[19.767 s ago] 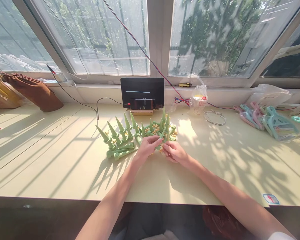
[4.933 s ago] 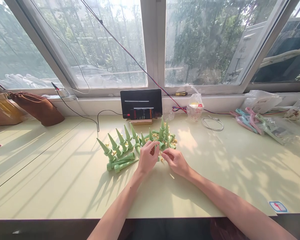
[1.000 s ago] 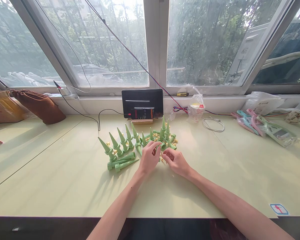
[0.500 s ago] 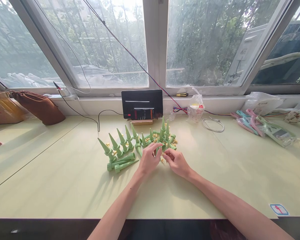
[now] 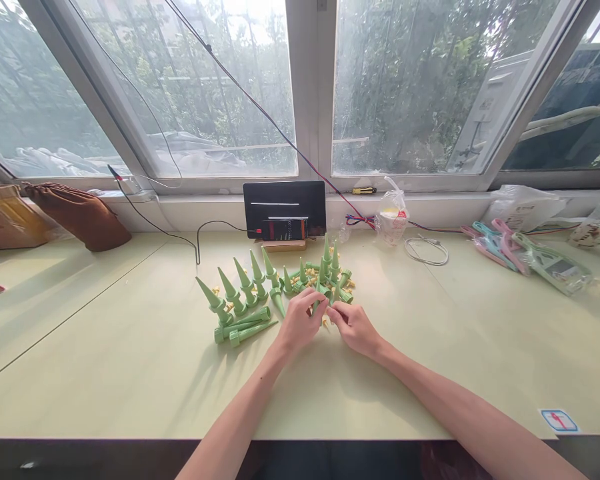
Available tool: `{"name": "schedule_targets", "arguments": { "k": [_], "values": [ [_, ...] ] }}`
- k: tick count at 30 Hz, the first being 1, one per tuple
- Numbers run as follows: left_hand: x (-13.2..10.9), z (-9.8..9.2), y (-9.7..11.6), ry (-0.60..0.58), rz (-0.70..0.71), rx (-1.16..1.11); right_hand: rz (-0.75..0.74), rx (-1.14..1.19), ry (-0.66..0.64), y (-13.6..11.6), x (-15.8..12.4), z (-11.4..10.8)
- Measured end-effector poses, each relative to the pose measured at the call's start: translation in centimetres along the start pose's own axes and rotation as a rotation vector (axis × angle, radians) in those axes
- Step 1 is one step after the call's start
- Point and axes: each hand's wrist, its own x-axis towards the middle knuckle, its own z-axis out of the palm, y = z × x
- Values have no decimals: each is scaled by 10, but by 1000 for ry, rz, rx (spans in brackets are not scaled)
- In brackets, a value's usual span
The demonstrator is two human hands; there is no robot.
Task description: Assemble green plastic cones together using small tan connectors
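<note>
— Sunlit windows run along the back of a pale counter (image 5: 130,360), with trees behind the glass. What's happening at the middle of it?

— Both hands meet there, a little in from the front edge. The left hand (image 5: 300,323) pinches a green cone (image 5: 321,298) between thumb and forefingers. The right hand (image 5: 356,328) has its fingertips closed on the same cone's near end. Whether a small piece also sits between them, I can't tell.

— Why hold it so low and close?

— My guess is fine two-handed work. The hands hang just over the counter, and the loose pile (image 5: 330,275) of cones and yellow bits (image 5: 307,273) lies just beyond the fingers, within easy reach.

— And the ones off to the left?

— A row of upright cones (image 5: 240,288) stands in a slanted line left of the pile, with a few lying cones (image 5: 245,325) just in front of it. They are kept apart from the pile, so they look sorted, though that's only my reading.

— Anything else about?

— A dark tablet (image 5: 285,207) leans against the sill at the back edge. A phone (image 5: 284,230) is propped before it, facing the person, probably so it can be seen. A brown pouch (image 5: 77,215) lies near the back left corner. A plastic bag (image 5: 393,217), a coiled cable (image 5: 427,251) and some pastel hangers (image 5: 503,241) sit along the back toward the right corner, well apart from the hands.
</note>
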Motion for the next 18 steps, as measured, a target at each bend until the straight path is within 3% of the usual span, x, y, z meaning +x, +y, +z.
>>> {"name": "schedule_targets", "arguments": {
  "k": [18],
  "values": [
    [1, 1, -3, 49, -33, -33, 16, 96, -4, -2, 0, 0]
  ]
}}
